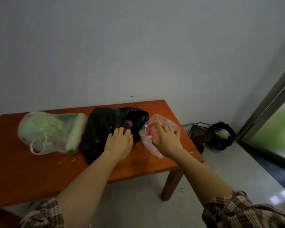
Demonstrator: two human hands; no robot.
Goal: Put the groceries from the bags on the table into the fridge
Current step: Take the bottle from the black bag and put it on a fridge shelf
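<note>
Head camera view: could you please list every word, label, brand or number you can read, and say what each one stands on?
None: no text can be read in this view.
The black bag, the clear bag of red pieces and the clear bag holding a cabbage show no print, and the picture is blurred.

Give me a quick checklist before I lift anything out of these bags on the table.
1. Left hand at the black bag mouth: ok.
2. Left hand's grip on something inside: cannot tell, fingertips hidden.
3. Right hand closed on the small clear bag of red pieces: not ok, fingers lie spread on it.
4. Small clear bag fully on the table: ok.
5. Fridge open: cannot tell, none in view.
</note>
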